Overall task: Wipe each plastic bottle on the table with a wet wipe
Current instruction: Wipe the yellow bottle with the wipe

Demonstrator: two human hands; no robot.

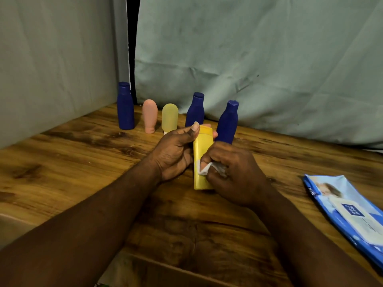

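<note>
My left hand (176, 154) grips a yellow plastic bottle (202, 146) near its top, thumb up along its side. My right hand (232, 172) pinches a white wet wipe (205, 169) and presses it against the bottle's lower front. Behind them a row stands on the wooden table (83, 162): a dark blue bottle (125, 106) at the left, a pink bottle (149, 116) and a pale yellow-green bottle (170, 118) both upside down on their caps, then two more dark blue bottles (195, 110) (228, 123).
A blue wet-wipe pack (348, 212) lies flat at the table's right edge. Grey-green cloth (248, 59) hangs behind and to the left of the table, close behind the bottles. The table's front edge runs across the bottom of the view.
</note>
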